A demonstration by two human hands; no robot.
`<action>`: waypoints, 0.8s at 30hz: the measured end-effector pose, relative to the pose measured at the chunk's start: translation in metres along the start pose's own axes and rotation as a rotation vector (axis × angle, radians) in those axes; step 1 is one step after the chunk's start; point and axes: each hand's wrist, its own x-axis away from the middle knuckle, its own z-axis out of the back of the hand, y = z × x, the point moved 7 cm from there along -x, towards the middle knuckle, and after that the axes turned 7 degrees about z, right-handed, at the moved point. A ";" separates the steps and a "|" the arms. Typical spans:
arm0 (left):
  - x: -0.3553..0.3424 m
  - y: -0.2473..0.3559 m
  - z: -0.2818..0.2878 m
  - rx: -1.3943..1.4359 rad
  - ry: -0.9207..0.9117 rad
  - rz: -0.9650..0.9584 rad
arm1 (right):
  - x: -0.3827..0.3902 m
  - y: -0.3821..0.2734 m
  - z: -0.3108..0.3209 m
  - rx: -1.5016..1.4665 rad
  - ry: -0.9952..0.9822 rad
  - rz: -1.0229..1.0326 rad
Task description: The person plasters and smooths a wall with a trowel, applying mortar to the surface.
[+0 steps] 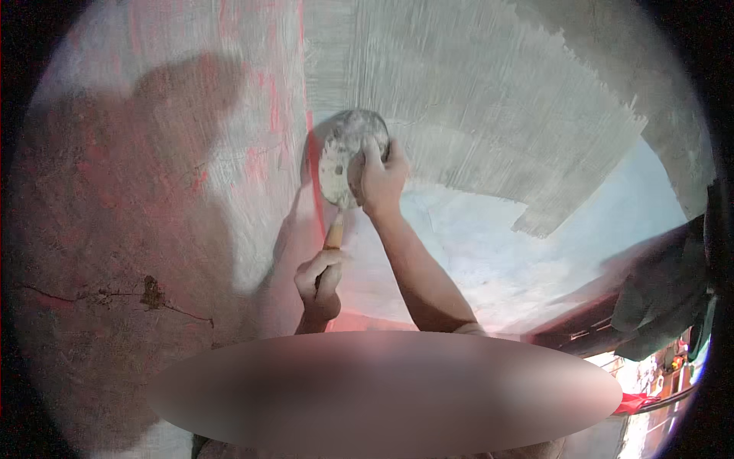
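Observation:
In front of the wall, my right hand (382, 180) grips the right side of a round, whitish disc-like thing (335, 170) smeared with dried material; its exact kind is unclear. A small dark square mark shows near its middle. Lower and to the left, my left hand (317, 279) is closed around a tool with a light wooden handle (334, 232). The tool points upward and its top end meets the disc's lower edge. Whether the two are one piece or merely touch, I cannot tell.
Grey, streaky coating (474, 115) covers the upper right wall; below it lies a smooth pale patch (482, 252). A red vertical stripe (313, 145) runs left of the disc. The reddish left wall has a crack with a hole (153, 293). Dark cloth (661, 298) hangs at right.

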 end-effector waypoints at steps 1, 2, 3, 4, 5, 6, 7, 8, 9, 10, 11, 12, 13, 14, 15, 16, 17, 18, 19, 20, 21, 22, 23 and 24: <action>0.002 -0.001 0.000 0.113 -0.005 0.022 | 0.004 0.007 0.004 0.103 0.003 -0.124; 0.003 0.004 -0.003 0.127 -0.050 -0.050 | 0.008 0.014 0.007 0.210 0.007 -0.246; 0.003 0.004 -0.007 0.185 -0.091 -0.045 | 0.007 0.012 0.009 0.144 0.020 -0.225; 0.006 0.007 -0.010 0.260 -0.147 -0.079 | 0.007 0.006 0.010 0.115 0.018 -0.139; 0.005 0.008 -0.011 0.212 -0.139 -0.108 | 0.005 0.006 0.010 0.157 -0.009 -0.137; 0.005 0.002 -0.009 0.195 -0.092 -0.029 | 0.007 0.011 0.014 0.245 -0.008 -0.214; 0.004 -0.002 -0.009 0.130 -0.069 0.030 | 0.003 -0.005 0.014 0.103 0.018 0.021; 0.004 -0.009 -0.009 0.053 -0.049 0.102 | 0.003 -0.001 0.014 0.114 0.003 -0.028; 0.005 -0.009 -0.009 0.040 -0.034 0.118 | 0.005 -0.003 0.014 0.098 0.008 -0.028; 0.004 -0.005 -0.010 0.067 -0.063 0.039 | 0.003 -0.006 0.013 0.066 0.007 0.016; 0.007 -0.002 -0.011 0.124 -0.066 -0.006 | 0.006 -0.011 0.016 0.100 0.029 0.074; 0.007 0.001 -0.010 0.166 -0.069 -0.056 | 0.007 -0.008 0.016 0.140 0.030 0.002; 0.009 0.004 -0.012 0.230 -0.118 -0.109 | 0.009 0.000 0.018 0.123 0.037 -0.118; 0.009 -0.002 -0.011 0.202 -0.098 -0.038 | 0.014 0.009 0.019 0.123 0.051 -0.276; 0.009 -0.005 -0.013 0.216 -0.111 -0.019 | 0.012 0.008 0.019 0.159 0.040 -0.257; 0.012 -0.001 -0.014 0.262 -0.156 -0.083 | 0.012 0.002 0.019 0.124 0.028 -0.178; 0.010 -0.010 -0.014 0.258 -0.133 -0.007 | 0.010 -0.002 0.019 0.073 0.035 -0.096; 0.012 -0.014 -0.011 0.258 -0.092 0.023 | 0.009 -0.007 0.021 0.024 0.036 -0.014; 0.013 -0.018 -0.011 0.170 -0.076 0.050 | 0.012 -0.007 0.022 0.019 0.050 0.011; 0.014 -0.025 -0.010 0.065 -0.048 0.115 | 0.013 0.000 0.026 0.055 0.070 -0.069; 0.019 -0.030 -0.010 0.141 -0.051 0.170 | 0.020 0.002 0.026 0.176 0.026 -0.074; 0.022 -0.026 -0.011 0.170 -0.076 0.087 | 0.021 -0.001 0.027 0.271 -0.002 -0.009; 0.028 -0.025 -0.013 0.221 -0.103 0.052 | 0.028 0.004 0.030 0.316 0.005 -0.058; 0.032 -0.022 -0.014 0.281 -0.137 -0.004 | 0.031 0.002 0.029 0.295 -0.016 0.005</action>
